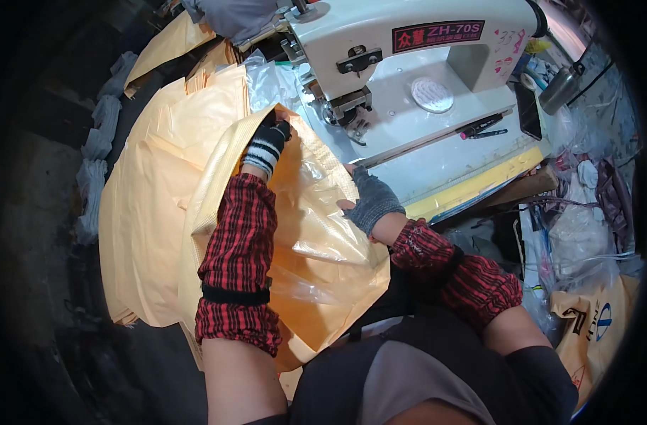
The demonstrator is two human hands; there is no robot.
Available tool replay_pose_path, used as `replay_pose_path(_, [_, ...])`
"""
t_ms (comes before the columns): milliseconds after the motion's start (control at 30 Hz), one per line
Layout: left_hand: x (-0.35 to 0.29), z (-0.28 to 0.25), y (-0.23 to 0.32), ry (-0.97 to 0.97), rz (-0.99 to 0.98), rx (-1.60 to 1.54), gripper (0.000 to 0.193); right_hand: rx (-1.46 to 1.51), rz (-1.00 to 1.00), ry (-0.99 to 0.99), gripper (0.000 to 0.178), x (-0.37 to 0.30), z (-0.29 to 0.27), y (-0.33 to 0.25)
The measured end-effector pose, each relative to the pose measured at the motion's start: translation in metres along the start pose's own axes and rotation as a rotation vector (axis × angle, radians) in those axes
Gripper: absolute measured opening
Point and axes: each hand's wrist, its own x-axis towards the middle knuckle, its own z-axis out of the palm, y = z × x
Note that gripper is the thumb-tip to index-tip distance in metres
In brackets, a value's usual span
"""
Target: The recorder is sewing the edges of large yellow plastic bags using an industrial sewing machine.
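Yellow bag (309,188), open left of the sewing machine (408,60), looks light, soft and slippery, best held by its rim. Left hand (267,144) curls inside the far rim, right hand (375,200) meets the right edge; whether their fingers clamp it, I cannot tell.

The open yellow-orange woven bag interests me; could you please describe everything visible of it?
The open yellow-orange woven bag looks like plastic: finely textured outside, glossy and creased inside, seemingly with clear film. Its mouth gapes, edges curved. It partly covers a stack of flat yellow-orange sheets on its left. The left hand, in a striped glove, is inside near the top; the right hand, in a grey glove, touches the right edge.
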Motion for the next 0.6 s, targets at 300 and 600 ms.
replay_pose_path(300, [-0.035,0.018,0.001,0.069,0.352,0.243,0.049,-0.331,-0.059,0.113,0.061,-0.005,0.001,-0.004])
replay_pose_path(600, [-0.084,0.058,0.004,0.127,0.262,0.509,0.084,-0.407,-0.121,0.123,0.052,-0.011,0.004,-0.001])
